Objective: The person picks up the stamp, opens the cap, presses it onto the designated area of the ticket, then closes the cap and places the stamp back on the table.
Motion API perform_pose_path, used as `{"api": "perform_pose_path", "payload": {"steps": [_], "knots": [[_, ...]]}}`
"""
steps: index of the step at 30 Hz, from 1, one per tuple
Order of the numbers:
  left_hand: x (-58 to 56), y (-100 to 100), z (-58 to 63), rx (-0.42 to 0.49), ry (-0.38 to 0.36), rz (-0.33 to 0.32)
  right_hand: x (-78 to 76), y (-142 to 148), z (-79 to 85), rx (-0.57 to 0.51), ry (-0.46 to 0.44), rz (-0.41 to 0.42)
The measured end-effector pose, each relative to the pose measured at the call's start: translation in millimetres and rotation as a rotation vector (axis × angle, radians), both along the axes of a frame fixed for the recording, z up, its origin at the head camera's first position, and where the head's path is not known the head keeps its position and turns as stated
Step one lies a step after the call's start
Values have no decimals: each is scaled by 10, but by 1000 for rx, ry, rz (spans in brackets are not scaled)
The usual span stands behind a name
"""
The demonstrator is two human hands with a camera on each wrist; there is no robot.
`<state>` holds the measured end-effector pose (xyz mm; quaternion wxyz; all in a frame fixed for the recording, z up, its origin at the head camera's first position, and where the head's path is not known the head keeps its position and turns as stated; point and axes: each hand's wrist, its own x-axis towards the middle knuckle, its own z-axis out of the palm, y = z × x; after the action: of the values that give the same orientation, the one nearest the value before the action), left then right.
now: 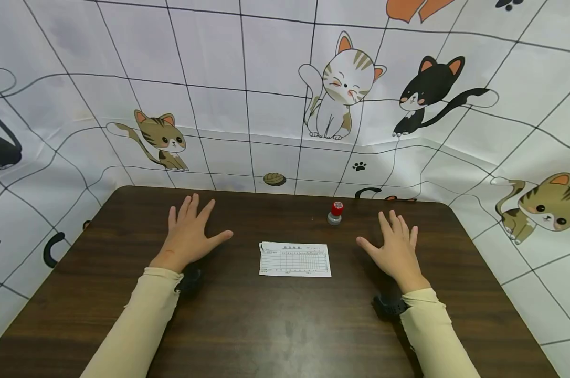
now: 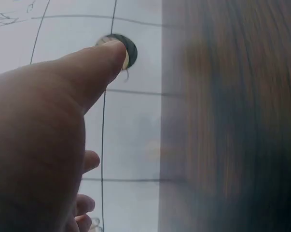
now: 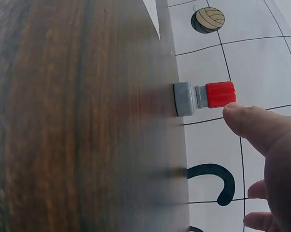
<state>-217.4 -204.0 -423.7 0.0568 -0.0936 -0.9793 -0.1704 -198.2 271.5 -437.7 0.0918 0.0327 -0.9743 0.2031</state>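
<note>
Both hands are held out over a dark wooden table, empty, with fingers spread. My left hand (image 1: pixel 187 236) is left of a printed paper form pad (image 1: pixel 295 259), its thumb pointing toward the pad. To the pad's right, my right hand (image 1: pixel 396 249) has its thumb angled inward. Behind and left of that hand stands a small self-inking stamp (image 1: pixel 335 213), upright, with a red top and a clear grey base. In the right wrist view the thumb tip overlaps the red end of the stamp (image 3: pixel 220 94). The left wrist view shows the left thumb (image 2: pixel 87 70) with nothing against it.
The brown table (image 1: pixel 266 331) reaches back to a white sheet (image 1: pixel 209 105) printed with grid lines and cartoon cats. This sheet hangs behind the table and along both sides. Dark bands (image 1: pixel 391 304) circle the wrists below cream sleeves (image 1: pixel 138 320).
</note>
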Motion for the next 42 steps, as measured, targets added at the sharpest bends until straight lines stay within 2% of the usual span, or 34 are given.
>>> {"api": "perform_pose_path", "payload": {"steps": [7, 13, 19, 25, 36, 42], "knots": [[14, 166, 1, 44, -61, -82, -29, -46, -11, -12, -20, 31], [52, 328, -13, 94, -110, -156, -110, -79, 5, -80, -72, 68], [107, 513, -49, 73, -140, -225, -188, -79, 33, -102, -126, 90], [157, 670, -119, 32, -193, -286, -234, -65, 72, -103, -140, 101], [156, 774, -190, -8, -168, -325, -349, -84, 77, -130, -153, 112], [161, 792, -200, -13, -147, -330, -444, -66, 34, -211, -160, 135]]}}
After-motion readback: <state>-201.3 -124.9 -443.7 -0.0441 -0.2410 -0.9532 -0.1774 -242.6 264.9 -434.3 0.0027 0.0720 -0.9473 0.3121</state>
